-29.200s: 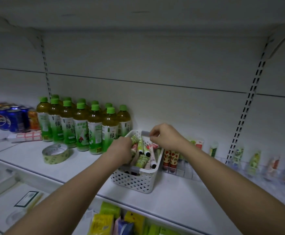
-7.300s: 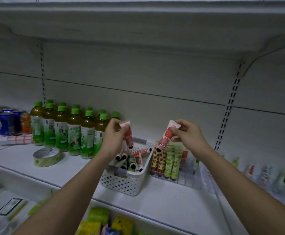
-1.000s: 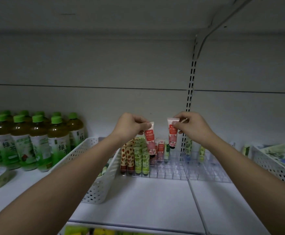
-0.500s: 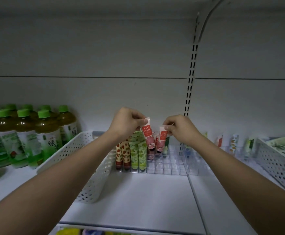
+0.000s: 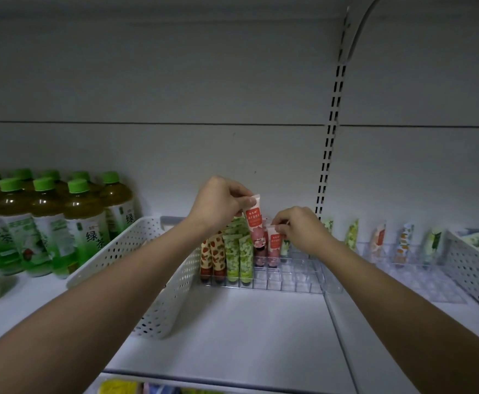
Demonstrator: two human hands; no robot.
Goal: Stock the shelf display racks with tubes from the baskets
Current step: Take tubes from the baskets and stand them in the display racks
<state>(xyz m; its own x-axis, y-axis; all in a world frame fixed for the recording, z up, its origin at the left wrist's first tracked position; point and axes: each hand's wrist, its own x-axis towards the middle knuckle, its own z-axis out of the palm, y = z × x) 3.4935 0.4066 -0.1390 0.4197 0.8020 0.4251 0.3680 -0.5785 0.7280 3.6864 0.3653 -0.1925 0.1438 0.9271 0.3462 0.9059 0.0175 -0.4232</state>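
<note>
Tubes are going into the clear display rack (image 5: pixel 289 277) at centre frame, on the shelf (image 5: pixel 232 331). The right hand (image 5: pixel 298 228) pinches a red tube (image 5: pixel 274 245) by its crimped top, its cap end down in a rack cell just beside the seated green tubes (image 5: pixel 239 257). The left hand (image 5: pixel 221 204) pinches a second red tube (image 5: pixel 254 223), raised above the rack. The white basket (image 5: pixel 158 280) sits at the rack's left. Risk: with both hands crowded together, the hanging tube could knock the seated rows askew, or the lowered tube could catch a divider and tip.

bare shelf (image 5: pixel 246 322) in front, white basket (image 5: pixel 158 268) left, rack (image 5: pixel 289 280) behind
</note>
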